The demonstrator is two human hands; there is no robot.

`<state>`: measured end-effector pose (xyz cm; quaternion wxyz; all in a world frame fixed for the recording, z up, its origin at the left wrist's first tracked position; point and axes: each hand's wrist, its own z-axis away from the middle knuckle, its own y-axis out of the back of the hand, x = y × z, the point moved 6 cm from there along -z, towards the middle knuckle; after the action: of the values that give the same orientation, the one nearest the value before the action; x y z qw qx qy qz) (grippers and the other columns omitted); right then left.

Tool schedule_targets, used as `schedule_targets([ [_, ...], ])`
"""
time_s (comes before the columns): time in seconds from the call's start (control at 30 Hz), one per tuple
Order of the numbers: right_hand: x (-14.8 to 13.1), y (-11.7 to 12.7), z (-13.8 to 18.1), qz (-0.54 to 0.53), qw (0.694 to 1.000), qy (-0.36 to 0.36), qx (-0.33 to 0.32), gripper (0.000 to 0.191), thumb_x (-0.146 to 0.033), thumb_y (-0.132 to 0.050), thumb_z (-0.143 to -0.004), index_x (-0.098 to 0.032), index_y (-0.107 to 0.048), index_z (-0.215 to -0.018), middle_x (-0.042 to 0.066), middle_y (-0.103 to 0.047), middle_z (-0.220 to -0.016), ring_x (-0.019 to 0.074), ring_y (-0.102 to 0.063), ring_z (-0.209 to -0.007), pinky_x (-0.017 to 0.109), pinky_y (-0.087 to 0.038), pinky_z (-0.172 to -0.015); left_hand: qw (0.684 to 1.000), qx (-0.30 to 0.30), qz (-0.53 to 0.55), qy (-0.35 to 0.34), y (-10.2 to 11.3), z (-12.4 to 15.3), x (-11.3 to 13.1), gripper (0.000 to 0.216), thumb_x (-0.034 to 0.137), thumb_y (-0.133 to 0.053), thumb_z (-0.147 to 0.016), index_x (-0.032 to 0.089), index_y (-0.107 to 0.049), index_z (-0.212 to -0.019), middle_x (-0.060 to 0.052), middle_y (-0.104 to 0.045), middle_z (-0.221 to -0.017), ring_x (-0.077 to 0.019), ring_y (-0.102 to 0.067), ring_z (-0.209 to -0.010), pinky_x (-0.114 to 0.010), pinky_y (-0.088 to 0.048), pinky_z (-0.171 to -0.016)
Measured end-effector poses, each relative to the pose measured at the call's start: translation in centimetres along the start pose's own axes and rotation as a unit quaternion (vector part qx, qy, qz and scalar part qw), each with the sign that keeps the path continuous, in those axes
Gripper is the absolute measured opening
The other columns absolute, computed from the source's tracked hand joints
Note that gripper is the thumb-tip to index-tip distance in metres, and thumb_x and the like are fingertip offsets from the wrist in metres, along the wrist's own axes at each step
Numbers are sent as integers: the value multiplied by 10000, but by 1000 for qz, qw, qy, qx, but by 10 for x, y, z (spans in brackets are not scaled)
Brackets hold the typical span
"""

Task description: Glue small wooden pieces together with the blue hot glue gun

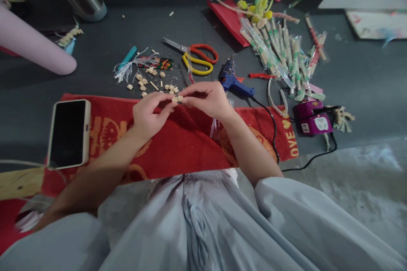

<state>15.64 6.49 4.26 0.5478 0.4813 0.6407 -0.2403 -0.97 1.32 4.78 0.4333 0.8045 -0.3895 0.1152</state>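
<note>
Between the fingertips of both hands is a small pale wooden piece [177,99], made of little joined bits. My left hand [150,112] pinches it from the left, and my right hand [208,99] pinches it from the right. Just beyond the fingers lie several similar pale wooden pieces [142,80] and crumbs. A red towel [184,148] with gold print is spread under my hands. Past my right hand rests a blue glue gun [235,82]. Scissors [199,57] with one orange and one yellow handle lie farther back.
A phone [69,133] lies at the left on the towel. White threads [129,69] and a teal stick [127,57] are behind the pieces. Wrapped stick bundles [282,48] cover the back right. A purple box [313,118] and a black cord [270,114] sit at the right.
</note>
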Motion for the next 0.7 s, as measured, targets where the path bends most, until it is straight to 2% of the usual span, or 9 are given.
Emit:
schedule_targets([
  [0.27,3,-2,0,-10,1000,-12,-2,389,-528,-761,-810,-153,-800,-910,57,-763,-846,136,-673,-750,273,-567,-745,1000,16,7,5,0,2,-1,188,396,-645,-929,232,-735,-955,-24,-763,-860,-157,-696,-757,-283,-565,-744],
  [0.47,3,-3,0,-17,1000,-14,6,399,-553,-767,-792,-165,-801,-875,52,-762,-828,137,-672,-738,273,-566,-729,999,-2,-7,38,-1,3,-4,203,422,-638,-920,243,-732,-935,-32,-751,-812,-170,-686,-725,-305,-571,-718],
  [0.7,2,-4,1,-8,1000,-11,4,398,-553,-759,-804,-165,-800,-881,53,-760,-832,135,-676,-748,260,-558,-722,1000,18,-6,17,1,4,-2,203,412,-641,-923,235,-739,-927,-35,-748,-815,-163,-681,-724,-298,-569,-717],
])
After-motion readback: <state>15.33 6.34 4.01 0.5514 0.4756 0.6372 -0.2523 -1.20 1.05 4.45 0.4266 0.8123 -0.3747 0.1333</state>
